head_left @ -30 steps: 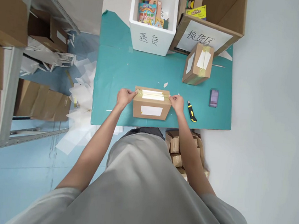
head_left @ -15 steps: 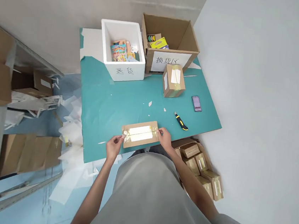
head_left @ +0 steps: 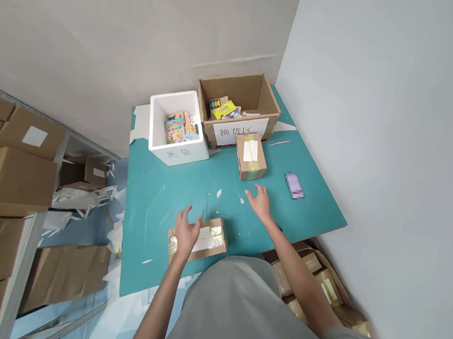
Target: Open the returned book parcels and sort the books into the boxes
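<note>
My left hand [head_left: 186, 232], fingers apart, is over the left part of a flat taped carton [head_left: 218, 239] with a white label, near the table's front edge. It covers part of the label; whether it touches the carton I cannot tell. My right hand [head_left: 260, 201] is empty with thumb and fingers spread. It is just in front of a smaller taped carton [head_left: 251, 168], which bears a white label on top; a small gap shows between them. My right forearm hides most of the utility knife.
On the green-topped table [head_left: 154, 199] stand a white foam box [head_left: 179, 156] holding colourful books and an open cardboard box [head_left: 274, 121] holding small packages. A blurred purple object [head_left: 295, 186] lies at right. Shelves with cartons [head_left: 21, 180] are at left; a box of parcels [head_left: 329, 288] is below right.
Both hands have left the flat carton's ends. The right moved up and right towards the smaller carton; the left rose over the flat carton. The view has tilted up.
</note>
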Motion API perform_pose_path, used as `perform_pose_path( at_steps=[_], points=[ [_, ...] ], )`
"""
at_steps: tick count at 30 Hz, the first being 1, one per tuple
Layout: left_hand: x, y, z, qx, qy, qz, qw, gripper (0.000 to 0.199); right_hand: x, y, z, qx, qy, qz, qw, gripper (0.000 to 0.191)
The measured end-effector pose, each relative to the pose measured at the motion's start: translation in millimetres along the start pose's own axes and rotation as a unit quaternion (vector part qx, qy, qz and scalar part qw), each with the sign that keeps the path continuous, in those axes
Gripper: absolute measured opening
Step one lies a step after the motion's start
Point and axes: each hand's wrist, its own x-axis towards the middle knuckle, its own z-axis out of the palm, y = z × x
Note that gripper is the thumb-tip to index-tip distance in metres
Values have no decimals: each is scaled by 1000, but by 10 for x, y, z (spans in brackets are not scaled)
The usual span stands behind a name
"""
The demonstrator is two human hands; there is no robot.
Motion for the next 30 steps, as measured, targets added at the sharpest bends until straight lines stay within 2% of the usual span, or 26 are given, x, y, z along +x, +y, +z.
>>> perform_pose_path(
  at_steps=[3, 5, 7, 10, 13, 16, 20, 22, 26, 28, 30],
  points=[
    [468, 576, 493, -28, -82, 54, 995, 61, 660, 94, -188, 10, 31, 19, 999, 75],
    [786, 889, 851, -40, -123, 79, 988, 67, 962, 149, -238, 18, 12, 19, 1000, 81],
    [1089, 1118, 1202, -57, -161, 74, 983, 75, 1148, 193, -234, 29, -21, 7, 999, 80],
    [1453, 1301, 1657, -114, -217, 19, 969, 83, 1242, 240, -181, 35, -66, -14, 997, 75],
    [1597, 1310, 1940, -161, -230, -27, 959, 79, 1178, 264, -130, 21, -66, -10, 998, 74],
    [1512, 1194, 2002, -171, -212, -49, 961, 76, 1053, 239, -80, 14, -53, -10, 998, 72],
    [1352, 1008, 1853, -176, -169, -93, 965, 72, 971, 75, 67, 1, -78, -52, 996, 74],
    [1375, 947, 1754, -170, -144, -114, 968, 69, 987, -53, 178, -3, -99, -67, 993, 77],
    [1575, 871, 1579, -154, -107, -130, 974, 63, 1028, -241, 403, 10, -154, -42, 987, 81],
    [1637, 832, 1485, -151, -102, -135, 974, 58, 1003, -215, 478, 32, -181, -56, 981, 82],
    [1604, 773, 1355, -152, -107, -141, 972, 55, 928, -67, 506, 51, -203, -72, 975, 86]
  ],
)
